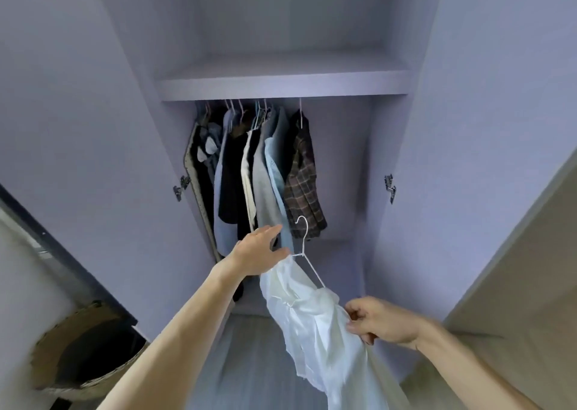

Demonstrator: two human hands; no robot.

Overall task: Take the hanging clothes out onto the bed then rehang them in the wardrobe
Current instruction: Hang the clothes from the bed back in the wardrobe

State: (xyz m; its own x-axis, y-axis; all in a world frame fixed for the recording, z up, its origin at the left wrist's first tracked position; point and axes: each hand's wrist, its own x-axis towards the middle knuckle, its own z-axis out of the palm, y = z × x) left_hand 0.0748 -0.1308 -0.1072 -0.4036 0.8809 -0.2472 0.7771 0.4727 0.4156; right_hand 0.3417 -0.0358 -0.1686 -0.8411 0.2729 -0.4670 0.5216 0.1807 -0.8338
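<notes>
Wardrobe (281, 85) stood open, clothes (265, 172) crowded left. Right hand (381, 320) pinched shirt (312, 322), steadying it; left hand (257, 250) met hanger (304, 241), grip unclear, probably for rehanging.

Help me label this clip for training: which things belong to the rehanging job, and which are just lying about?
Job: white garment, white hanger, hanging clothes, wardrobe, left hand, right hand pinching the garment.
Lying about: woven basket, door hinge.
</notes>
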